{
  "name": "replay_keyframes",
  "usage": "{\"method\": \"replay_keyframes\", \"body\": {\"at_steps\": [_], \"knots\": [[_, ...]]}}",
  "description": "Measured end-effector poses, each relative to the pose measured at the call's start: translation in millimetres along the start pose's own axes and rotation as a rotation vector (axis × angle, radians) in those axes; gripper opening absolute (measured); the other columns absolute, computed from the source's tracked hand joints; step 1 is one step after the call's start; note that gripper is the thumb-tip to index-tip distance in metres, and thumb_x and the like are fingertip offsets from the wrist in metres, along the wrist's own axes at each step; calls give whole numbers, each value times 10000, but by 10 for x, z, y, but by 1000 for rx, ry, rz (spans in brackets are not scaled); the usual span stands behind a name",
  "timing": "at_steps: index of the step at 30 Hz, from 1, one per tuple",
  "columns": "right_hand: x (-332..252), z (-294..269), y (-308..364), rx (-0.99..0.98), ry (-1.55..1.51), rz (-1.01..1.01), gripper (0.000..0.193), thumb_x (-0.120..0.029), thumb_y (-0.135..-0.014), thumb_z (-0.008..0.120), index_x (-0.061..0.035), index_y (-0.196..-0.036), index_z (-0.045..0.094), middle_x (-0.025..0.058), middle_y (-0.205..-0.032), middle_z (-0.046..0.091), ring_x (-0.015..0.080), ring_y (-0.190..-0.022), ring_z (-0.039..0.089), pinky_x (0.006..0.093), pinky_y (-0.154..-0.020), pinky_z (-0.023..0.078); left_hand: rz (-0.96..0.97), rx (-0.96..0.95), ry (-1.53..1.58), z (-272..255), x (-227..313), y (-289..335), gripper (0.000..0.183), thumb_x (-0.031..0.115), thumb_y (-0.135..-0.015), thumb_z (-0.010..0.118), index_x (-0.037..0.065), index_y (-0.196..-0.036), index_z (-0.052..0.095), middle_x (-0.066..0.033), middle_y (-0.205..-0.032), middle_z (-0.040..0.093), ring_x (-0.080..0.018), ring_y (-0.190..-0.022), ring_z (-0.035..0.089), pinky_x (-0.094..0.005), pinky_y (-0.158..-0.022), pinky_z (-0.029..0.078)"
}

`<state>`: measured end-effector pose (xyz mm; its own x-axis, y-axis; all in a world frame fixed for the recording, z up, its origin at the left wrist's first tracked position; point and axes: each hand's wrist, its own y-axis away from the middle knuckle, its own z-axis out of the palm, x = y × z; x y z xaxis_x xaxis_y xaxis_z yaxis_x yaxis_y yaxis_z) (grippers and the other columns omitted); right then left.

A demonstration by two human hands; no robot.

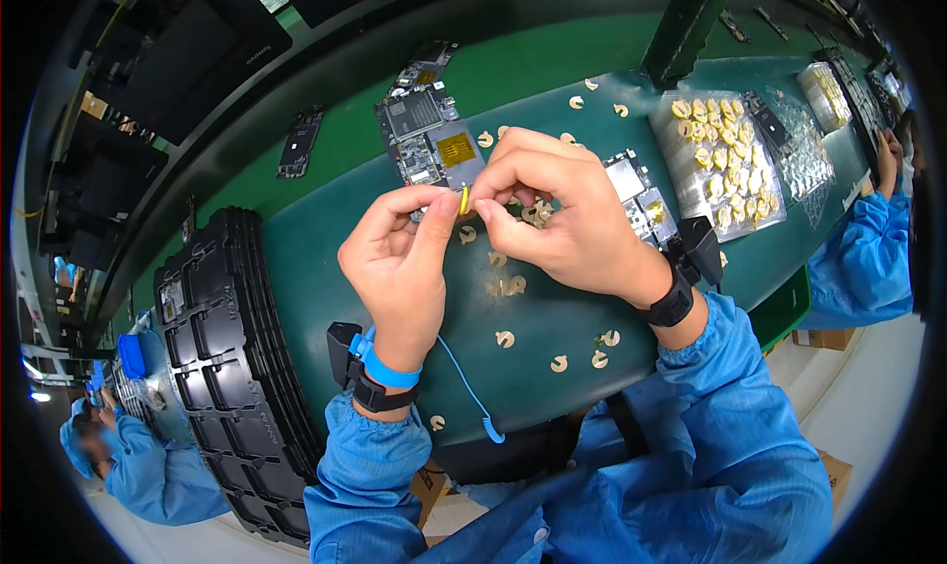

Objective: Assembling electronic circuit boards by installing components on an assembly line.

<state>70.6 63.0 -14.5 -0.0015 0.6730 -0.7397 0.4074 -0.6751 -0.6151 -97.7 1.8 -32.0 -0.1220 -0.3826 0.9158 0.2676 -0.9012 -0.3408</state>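
Observation:
Between the fingertips of my left hand [400, 263] is a small yellow disc-like piece [465, 200], seen edge-on. My right hand [567, 209] is closed in a pinch at the other side of the same piece. Just beyond my hands lies a circuit board [414, 115] with a gold-coloured patch [456, 150]. Another circuit board [623, 181] lies beside my right hand, partly hidden by it. Pale, round, tabbed pieces like coin cells [505, 339] are scattered on the green mat [533, 391] around and beneath my hands.
Stacked black trays [222, 357] stand at the left. At the right, a clear plastic tray [679, 184] holds several yellow tabbed discs. A blue coiled cord [473, 396] runs from my left wristband. A dark post [691, 27] rises at the back. Blue-sleeved co-workers [863, 258] sit on both sides.

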Motion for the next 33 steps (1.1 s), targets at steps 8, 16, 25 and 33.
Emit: {"method": "replay_keyframes", "body": {"at_steps": [8,16,25,33], "knots": [[-6,1,-3,5,26,6,81,-14,-810,729,-11,-870,675,59,-784,590,175,-686,551,299,-593,437,33,-74,-47,-15,6,5,141,17,-1008,677,-91,-1089,717,-87,-982,699,-131,-906,681,-258,-810,543],[-46,-26,-19,-6,7,26,77,-10,-809,719,-13,-878,686,50,-800,607,141,-698,557,275,-596,421,-2,-81,12,-39,25,-27,184,69,-1041,625,-94,-1072,703,-133,-995,722,-185,-912,708,-346,-889,603],[-137,-388,-35,-464,-10,267,224,-109,-853,815,-35,-710,659,-17,-603,526,59,-532,433,255,-508,342,-31,38,171,-187,-5,-130,225,121,-1070,592,-81,-1089,690,-180,-1090,734,-280,-986,744,-399,-912,619],[-96,-121,-67,-30,53,56,127,-23,-869,807,5,-964,726,35,-814,635,69,-565,514,234,-512,363,-18,-78,99,-66,5,-60,206,95,-1041,652,-101,-1073,705,-149,-1040,734,-218,-974,724,-383,-909,624]]}}
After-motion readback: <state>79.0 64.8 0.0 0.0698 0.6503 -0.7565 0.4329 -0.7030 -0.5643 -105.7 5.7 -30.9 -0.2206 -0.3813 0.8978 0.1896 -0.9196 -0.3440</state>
